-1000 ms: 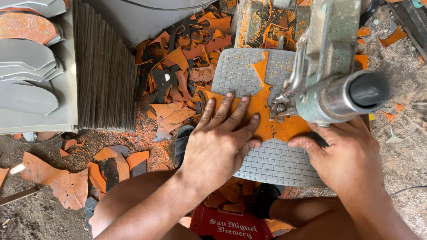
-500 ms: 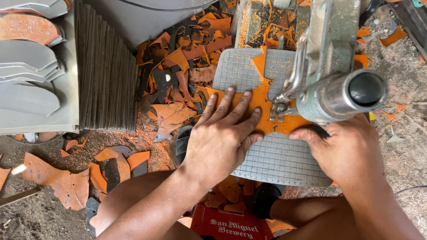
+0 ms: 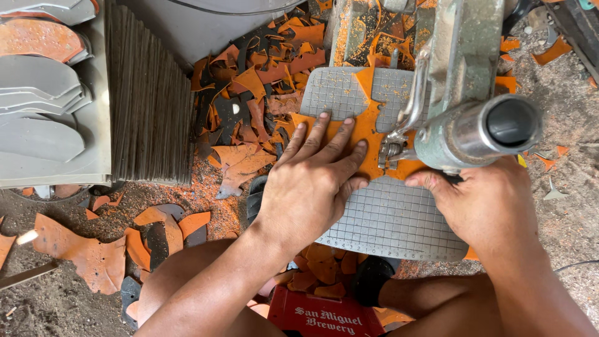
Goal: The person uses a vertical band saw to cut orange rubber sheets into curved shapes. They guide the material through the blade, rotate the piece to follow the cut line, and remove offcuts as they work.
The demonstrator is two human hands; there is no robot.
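Pressing flat on the orange sheet (image 3: pixel 365 134), the left hand (image 3: pixel 312 181) lies open with its fingers spread, palm down on the gridded surface (image 3: pixel 387 218) of the cutting machine (image 3: pixel 462 93). That orange sheet rests on the gridded surface right under the machine's arm, running from its far edge down to the small metal foot (image 3: pixel 393 150) where the blade would sit. The right hand (image 3: pixel 486 206) is on the near right side of the machine, mostly hidden beneath its grey cylinder (image 3: pixel 493 128); only a thumb or fingertip shows touching the sheet's near edge, so it looks like a loose, flat hold, though the rest of the hand cannot be made out.

To the left of the machine, a heap of orange and dark offcuts (image 3: pixel 249 93) covers the floor. Farther left of it stands a tight stack of dark thin sheets (image 3: pixel 150 100) on edge, and beyond that a pile of grey sole-shaped pieces (image 3: pixel 37 106). More orange scraps (image 3: pixel 81 249) lie on the dusty ground near left of the machine, beside the person's bare knee. A red crate (image 3: pixel 324 315) sits below the gridded surface, between the legs.
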